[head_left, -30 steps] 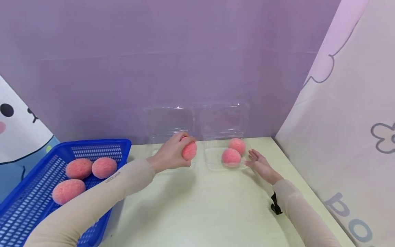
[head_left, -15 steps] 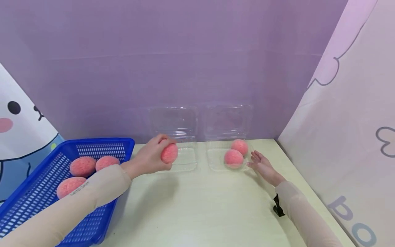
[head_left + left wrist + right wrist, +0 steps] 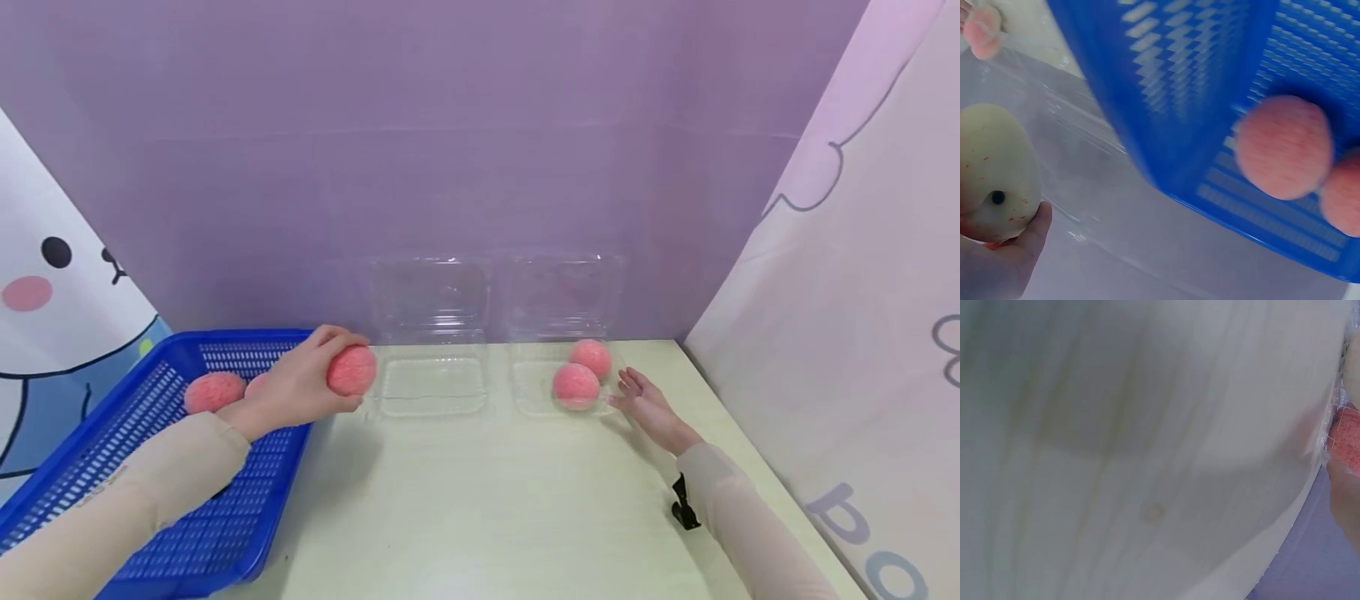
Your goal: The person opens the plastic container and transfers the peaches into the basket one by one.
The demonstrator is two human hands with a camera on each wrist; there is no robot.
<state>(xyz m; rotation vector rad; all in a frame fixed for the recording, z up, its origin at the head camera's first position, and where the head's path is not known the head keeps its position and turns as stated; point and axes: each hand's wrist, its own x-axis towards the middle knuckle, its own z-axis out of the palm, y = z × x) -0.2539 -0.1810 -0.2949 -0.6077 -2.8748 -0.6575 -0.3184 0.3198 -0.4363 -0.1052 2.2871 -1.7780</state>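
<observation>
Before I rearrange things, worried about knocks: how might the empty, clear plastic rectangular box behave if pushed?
The empty, clear plastic rectangular box probably slides easily, holding nothing. It looks thin-walled, so it may flex or dent. Its raised transparent lid could swing.

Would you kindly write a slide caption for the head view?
Left hand holds a pink fruit near a blue basket; two more lie in a clear box by the right hand.
</observation>
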